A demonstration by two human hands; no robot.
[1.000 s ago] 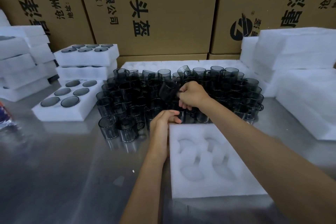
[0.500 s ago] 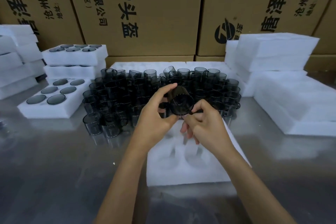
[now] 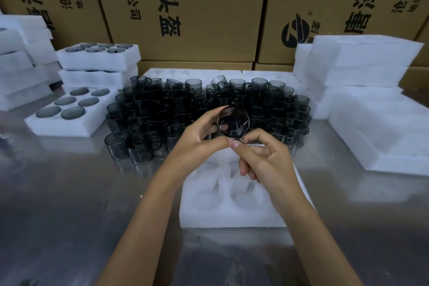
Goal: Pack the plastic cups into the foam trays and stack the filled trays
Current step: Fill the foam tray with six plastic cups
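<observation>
I hold one dark smoky plastic cup point(image 3: 232, 121) up above the table, its round end facing me. My left hand point(image 3: 198, 144) grips its left side with thumb and fingers. My right hand point(image 3: 264, 155) pinches the cup's handle at its lower edge. Directly below lies a white foam tray point(image 3: 232, 213) with bare round pockets. Behind it stand several more dark cups point(image 3: 162, 114) packed close together on the steel table.
A filled foam tray point(image 3: 58, 123) lies at the left, with a stack of filled trays point(image 3: 97, 62) behind it. More white foam pieces point(image 3: 371, 104) pile up at the right and far left. Cardboard boxes point(image 3: 185, 7) wall off the back.
The right hand lifted a cup out of the crowd and both hands brought it over the foam tray. The cup's round end has turned toward me.
</observation>
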